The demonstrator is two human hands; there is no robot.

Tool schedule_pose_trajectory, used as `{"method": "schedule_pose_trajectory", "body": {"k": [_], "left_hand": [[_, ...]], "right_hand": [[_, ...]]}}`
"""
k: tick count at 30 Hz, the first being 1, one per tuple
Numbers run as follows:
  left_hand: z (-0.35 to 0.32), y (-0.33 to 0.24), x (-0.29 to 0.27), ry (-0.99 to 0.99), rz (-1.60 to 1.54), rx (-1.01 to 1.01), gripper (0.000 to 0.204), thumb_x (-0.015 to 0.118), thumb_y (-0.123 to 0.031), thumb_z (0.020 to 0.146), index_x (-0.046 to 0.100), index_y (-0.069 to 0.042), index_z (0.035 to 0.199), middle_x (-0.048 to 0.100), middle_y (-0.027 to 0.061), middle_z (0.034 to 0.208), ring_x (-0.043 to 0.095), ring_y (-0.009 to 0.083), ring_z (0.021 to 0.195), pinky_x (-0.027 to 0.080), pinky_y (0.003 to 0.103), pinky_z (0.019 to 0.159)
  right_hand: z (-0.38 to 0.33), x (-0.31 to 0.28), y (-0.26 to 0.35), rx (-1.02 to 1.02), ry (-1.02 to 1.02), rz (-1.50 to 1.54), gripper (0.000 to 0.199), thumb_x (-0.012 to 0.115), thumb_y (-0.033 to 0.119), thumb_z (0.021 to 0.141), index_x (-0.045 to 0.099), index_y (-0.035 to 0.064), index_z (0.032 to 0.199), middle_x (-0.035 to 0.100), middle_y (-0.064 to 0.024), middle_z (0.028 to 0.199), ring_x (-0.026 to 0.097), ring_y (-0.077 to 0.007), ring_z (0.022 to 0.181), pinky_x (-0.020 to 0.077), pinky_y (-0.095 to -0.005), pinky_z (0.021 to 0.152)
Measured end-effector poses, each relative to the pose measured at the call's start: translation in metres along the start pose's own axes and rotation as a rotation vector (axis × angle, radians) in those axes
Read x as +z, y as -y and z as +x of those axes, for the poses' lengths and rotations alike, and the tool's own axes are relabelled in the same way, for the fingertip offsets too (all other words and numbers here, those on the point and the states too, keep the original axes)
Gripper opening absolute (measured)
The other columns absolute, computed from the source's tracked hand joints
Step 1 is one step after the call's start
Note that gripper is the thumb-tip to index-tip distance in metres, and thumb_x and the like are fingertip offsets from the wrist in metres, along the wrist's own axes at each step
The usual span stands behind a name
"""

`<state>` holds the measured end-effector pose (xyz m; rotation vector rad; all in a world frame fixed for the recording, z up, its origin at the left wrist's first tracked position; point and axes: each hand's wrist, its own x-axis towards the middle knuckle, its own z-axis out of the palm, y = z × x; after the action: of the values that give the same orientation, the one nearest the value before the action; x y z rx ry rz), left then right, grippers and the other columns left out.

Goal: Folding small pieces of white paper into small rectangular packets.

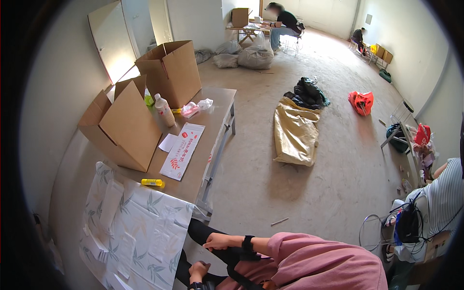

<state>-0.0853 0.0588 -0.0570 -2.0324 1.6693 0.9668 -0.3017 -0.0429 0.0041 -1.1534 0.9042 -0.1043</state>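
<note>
My right hand (217, 240) rests over my black-trousered thigh, its fingers curled in, with a black band on the wrist. Just below it, my left hand (199, 268) is closed too, close to the table's edge and wearing a dark watch. Nothing shows in either hand. Beside them, a pale leaf-patterned cloth (145, 232) covers the near part of the table, with white paper strips (99, 241) lying on it. A yellow glue stick (152, 182) lies at the cloth's far edge. Beyond it are a printed white cardboard piece (182, 151) and a small blank paper (167, 142).
Two open cardboard boxes (126, 126) stand on the brown table (220, 108), beside a drink bottle (165, 110) and crumpled pink tissue packaging (190, 109). A yellow sack (296, 133) and a red bag (361, 103) lie on the floor. Other people sit at the far end and at right.
</note>
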Motion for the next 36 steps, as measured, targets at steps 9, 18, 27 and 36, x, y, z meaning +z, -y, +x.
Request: {"method": "schedule_pose_trajectory", "body": {"k": [9, 18, 27, 36], "left_hand": [[0.012, 0.008, 0.006, 0.096, 0.132, -0.123, 0.051, 0.064, -0.054, 0.078, 0.072, -0.009, 0.101, 0.069, 0.0112, 0.106, 0.062, 0.0280, 0.108, 0.046, 0.036, 0.093], [0.022, 0.008, 0.005, 0.321, 0.130, -0.204, 0.057, 0.060, -0.054, 0.083, 0.065, -0.008, 0.115, 0.062, 0.0129, 0.122, 0.057, 0.0292, 0.116, 0.046, 0.036, 0.095], [0.021, 0.003, 0.004, 0.322, 0.088, -0.198, 0.058, 0.060, -0.056, 0.083, 0.065, -0.008, 0.116, 0.061, 0.0126, 0.123, 0.056, 0.0300, 0.117, 0.046, 0.036, 0.096], [0.025, 0.006, 0.004, 0.344, 0.093, -0.202, 0.057, 0.060, -0.055, 0.083, 0.065, -0.009, 0.116, 0.062, 0.0125, 0.122, 0.057, 0.0303, 0.116, 0.046, 0.037, 0.095]], "right_hand": [[-0.005, 0.004, 0.006, -0.013, 0.009, -0.014, 0.039, 0.054, 0.037, 0.093, 0.059, 0.0058, 0.069, 0.038, 0.0057, 0.049, 0.033, -0.0065, 0.039, 0.0249, -0.0254, 0.036], [-0.002, 0.003, 0.009, 0.076, 0.017, -0.021, 0.038, 0.054, 0.037, 0.094, 0.060, 0.0063, 0.073, 0.035, 0.0068, 0.049, 0.031, -0.0060, 0.039, 0.0231, -0.0250, 0.036], [-0.001, 0.000, 0.006, 0.092, 0.043, 0.027, 0.035, 0.055, 0.034, 0.092, 0.059, 0.0054, 0.072, 0.035, 0.0069, 0.048, 0.030, -0.0059, 0.038, 0.0206, -0.0246, 0.035], [0.001, 0.000, 0.008, 0.098, 0.035, 0.044, 0.033, 0.056, 0.032, 0.091, 0.060, 0.0056, 0.072, 0.037, 0.0062, 0.048, 0.030, -0.0065, 0.037, 0.0205, -0.0250, 0.034]]}}
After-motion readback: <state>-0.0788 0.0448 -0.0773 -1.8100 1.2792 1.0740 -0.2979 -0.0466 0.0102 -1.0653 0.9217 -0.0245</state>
